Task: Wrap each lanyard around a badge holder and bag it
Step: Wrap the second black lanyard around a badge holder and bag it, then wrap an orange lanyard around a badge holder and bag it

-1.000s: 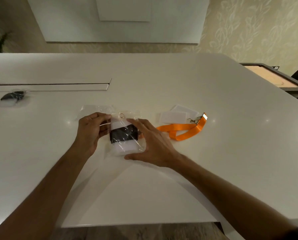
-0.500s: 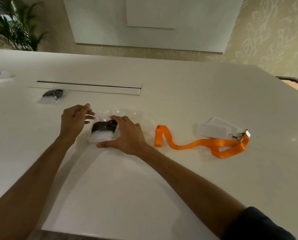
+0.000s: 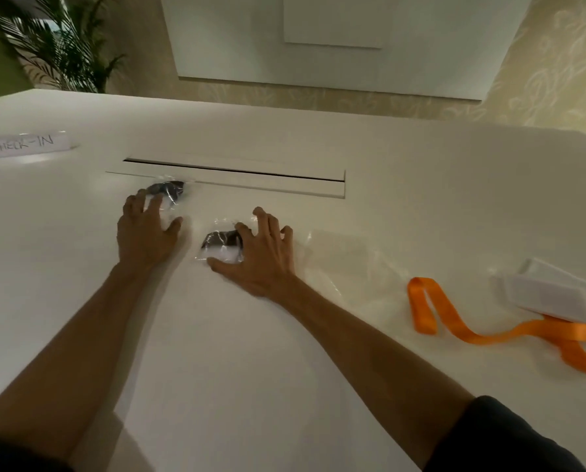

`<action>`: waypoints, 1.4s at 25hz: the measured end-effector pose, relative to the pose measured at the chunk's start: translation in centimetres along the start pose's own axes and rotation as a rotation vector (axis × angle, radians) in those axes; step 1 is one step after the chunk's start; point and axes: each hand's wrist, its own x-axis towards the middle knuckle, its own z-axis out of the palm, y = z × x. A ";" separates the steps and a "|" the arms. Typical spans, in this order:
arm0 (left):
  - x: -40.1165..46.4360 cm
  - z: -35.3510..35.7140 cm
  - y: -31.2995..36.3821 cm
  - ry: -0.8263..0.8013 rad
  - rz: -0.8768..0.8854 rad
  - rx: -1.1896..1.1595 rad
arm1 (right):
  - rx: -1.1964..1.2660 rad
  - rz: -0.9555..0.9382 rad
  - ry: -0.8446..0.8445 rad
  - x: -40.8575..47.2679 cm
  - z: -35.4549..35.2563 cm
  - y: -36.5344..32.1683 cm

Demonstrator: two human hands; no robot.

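A clear bag with a white badge holder wrapped in a black lanyard (image 3: 220, 247) lies on the white table (image 3: 216, 352). My right hand (image 3: 264, 253) arches over it, thumb and fingers clamped on its right side. My left hand (image 3: 145, 233) rests flat with fingers spread, and holds nothing. Its fingertips reach a second bagged black bundle (image 3: 168, 191) beside the table slot. An orange lanyard (image 3: 455, 321) lies loose at the right, next to white badge holders (image 3: 557, 296).
Empty clear bags (image 3: 339, 260) lie just right of my right hand. A long cable slot (image 3: 237, 177) runs across the table behind the hands. A "CHECK-IN" card (image 3: 25, 144) stands at far left, and a plant (image 3: 63, 46) grows beyond the table's edge.
The view has swung left. My right hand has slid the bagged bundle left and farther away. My left hand has let go of it and reached out to the other bagged bundle.
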 end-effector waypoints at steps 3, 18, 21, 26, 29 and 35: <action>2.6 0.9 -1.5 -0.122 -0.005 0.082 | 0.014 0.034 -0.029 2.5 1.3 -0.4; 6.0 2.0 -3.8 -0.078 -0.261 0.031 | 0.009 0.059 -0.034 15.0 6.7 -3.4; 6.4 2.1 -4.3 -0.110 -0.260 0.015 | 0.082 0.074 -0.019 14.9 6.5 -3.6; 5.8 1.6 -4.0 0.093 -0.144 -0.017 | 0.128 -0.047 0.165 11.3 4.6 -4.0; 4.1 0.9 -2.4 0.213 -0.021 -0.061 | 0.110 -0.067 0.211 8.5 3.5 -3.6; -1.5 -0.8 1.9 0.148 0.084 -0.030 | 0.079 -0.071 0.070 3.2 0.8 -2.3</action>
